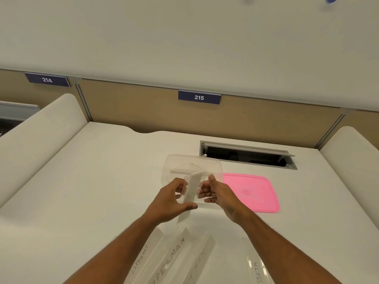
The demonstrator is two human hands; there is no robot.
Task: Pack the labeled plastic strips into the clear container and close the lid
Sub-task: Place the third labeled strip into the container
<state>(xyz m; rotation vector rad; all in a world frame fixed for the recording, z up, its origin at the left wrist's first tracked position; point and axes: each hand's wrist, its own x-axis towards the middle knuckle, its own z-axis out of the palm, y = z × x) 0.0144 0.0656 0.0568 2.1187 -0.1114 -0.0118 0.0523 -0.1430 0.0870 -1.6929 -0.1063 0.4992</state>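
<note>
Right of the clear container (pixel 192 171) lies a pink lid (pixel 251 192); both hands (pixel 174 198) (pixel 215 192) pinch a strip (pixel 191 189) whose long axis points into it.

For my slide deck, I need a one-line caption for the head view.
Both hands feed a plastic strip into the clear container; pink lid beside it, labeled strips waiting.

Two dark blue rectangular signs on the tan partition are showing "214" (pixel 47 80) and "215" (pixel 199 97). Clear plastic strips lying on the white desk (pixel 102 171) are reading "ELEPHANT" (pixel 140 260), "SUPERMAN" (pixel 168 261) and "BETA" (pixel 258 272); another's handwriting is only partly legible.
</note>
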